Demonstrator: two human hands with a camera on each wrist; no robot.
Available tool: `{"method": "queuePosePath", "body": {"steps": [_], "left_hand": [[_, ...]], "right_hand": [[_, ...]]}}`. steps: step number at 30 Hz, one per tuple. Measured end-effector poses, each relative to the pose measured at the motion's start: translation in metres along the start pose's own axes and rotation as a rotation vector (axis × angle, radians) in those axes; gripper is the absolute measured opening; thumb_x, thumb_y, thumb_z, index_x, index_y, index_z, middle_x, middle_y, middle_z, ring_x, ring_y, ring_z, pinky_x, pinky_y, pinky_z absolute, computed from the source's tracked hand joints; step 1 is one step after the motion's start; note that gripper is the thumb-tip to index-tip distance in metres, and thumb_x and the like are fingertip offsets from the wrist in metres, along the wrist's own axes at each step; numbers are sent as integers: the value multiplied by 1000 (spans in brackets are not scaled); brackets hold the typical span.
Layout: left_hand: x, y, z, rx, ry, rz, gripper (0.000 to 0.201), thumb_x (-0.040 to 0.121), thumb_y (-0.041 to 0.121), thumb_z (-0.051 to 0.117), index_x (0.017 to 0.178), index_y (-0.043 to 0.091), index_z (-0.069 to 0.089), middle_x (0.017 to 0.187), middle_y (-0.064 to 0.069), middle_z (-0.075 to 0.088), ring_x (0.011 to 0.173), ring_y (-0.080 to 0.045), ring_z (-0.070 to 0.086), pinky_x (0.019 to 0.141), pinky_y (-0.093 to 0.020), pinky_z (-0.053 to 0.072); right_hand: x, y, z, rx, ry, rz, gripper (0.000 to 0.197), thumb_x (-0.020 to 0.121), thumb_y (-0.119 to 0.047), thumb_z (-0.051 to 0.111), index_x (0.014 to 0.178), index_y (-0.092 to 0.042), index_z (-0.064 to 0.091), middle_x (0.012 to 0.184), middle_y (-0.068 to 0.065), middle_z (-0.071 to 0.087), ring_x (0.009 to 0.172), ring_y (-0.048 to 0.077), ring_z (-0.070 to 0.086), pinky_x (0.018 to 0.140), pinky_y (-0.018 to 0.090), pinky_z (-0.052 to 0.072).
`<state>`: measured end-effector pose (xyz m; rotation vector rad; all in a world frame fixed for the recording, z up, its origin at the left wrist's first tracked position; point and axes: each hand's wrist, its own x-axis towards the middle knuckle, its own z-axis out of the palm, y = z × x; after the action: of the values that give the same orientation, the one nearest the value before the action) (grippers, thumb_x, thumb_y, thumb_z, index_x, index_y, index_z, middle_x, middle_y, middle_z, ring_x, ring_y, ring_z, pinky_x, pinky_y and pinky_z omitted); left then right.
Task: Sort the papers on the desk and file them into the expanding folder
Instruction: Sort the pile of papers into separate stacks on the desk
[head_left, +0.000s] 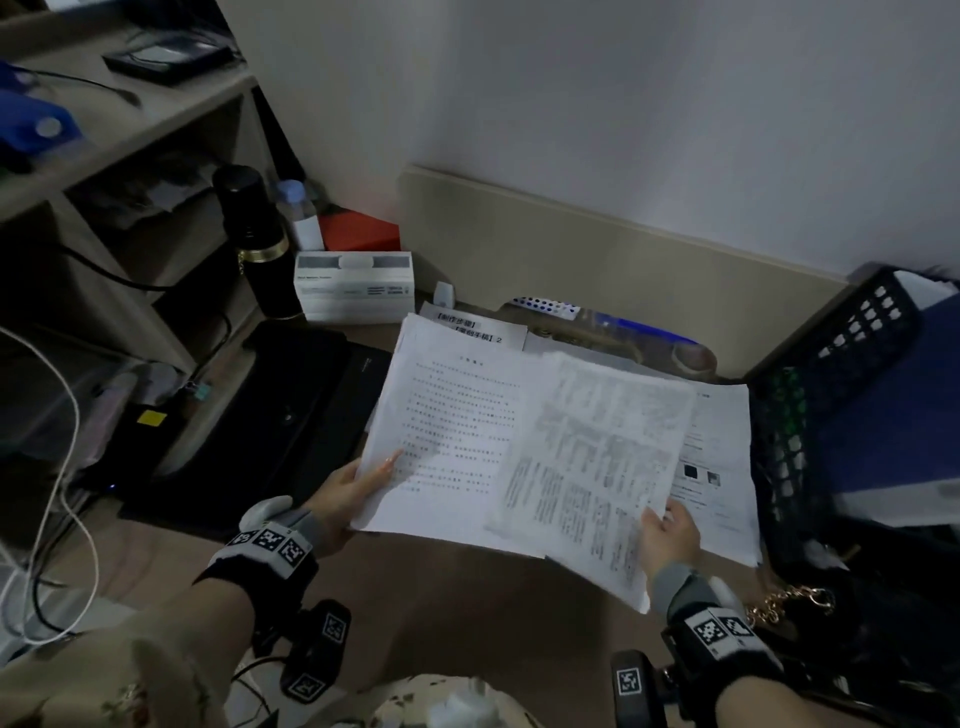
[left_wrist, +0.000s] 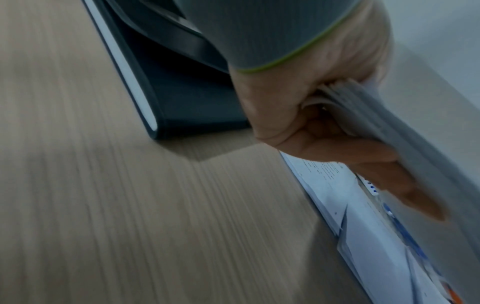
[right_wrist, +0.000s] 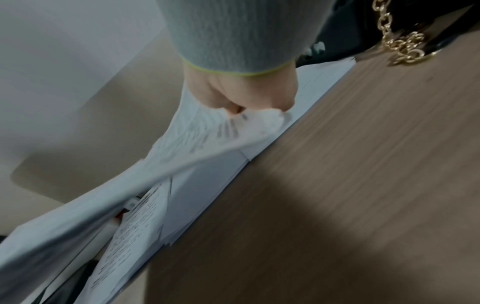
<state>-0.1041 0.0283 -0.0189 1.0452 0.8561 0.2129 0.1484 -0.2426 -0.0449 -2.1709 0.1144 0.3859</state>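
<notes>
Head view tells me sorting is barely begun: my left hand (head_left: 347, 493) pinches a stack (head_left: 447, 431), my right hand (head_left: 670, 535) pinches one sheet (head_left: 597, 467), the black expanding folder (head_left: 291, 410) lies shut, nothing visibly filed.

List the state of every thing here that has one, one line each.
left hand: grips a bundle of papers, lifted off the desk
right hand: pinches a printed sheet at its near edge, raised
papers on the desk: lying flat, partly covered
black folder: flat on the desk, closed
black flask: upright, capped
water bottle: upright, capped
black crate: tilted
</notes>
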Motion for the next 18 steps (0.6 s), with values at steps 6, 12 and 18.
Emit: {"method": "queuePosePath", "body": {"steps": [6,12,18], "left_hand": [[-7,5,-23,-39,-25,9,105,37,61,91,121,6,60,108,-19,71,89,-31,71,67,-35,57],[-7,19,-47,-78,6,27,83,57,53,86,118,3,61,106,-17,70,80,-26,72,59,-32,57],[5,31,-81,-115,109,32,39,97,28,55,131,9,57,123,-14,66,114,-39,61,95,-55,50]], "right_hand": [[2,1,-8,56,240,6,30,97,-4,39,121,3,56,121,28,58,110,43,54,95,44,42],[-7,7,18,51,223,96,36,99,-11,38,132,-1,49,129,25,55,117,43,51,99,46,41],[-30,4,44,64,94,54,28,95,-5,40,116,-1,59,114,20,63,105,39,58,85,35,42]]}}
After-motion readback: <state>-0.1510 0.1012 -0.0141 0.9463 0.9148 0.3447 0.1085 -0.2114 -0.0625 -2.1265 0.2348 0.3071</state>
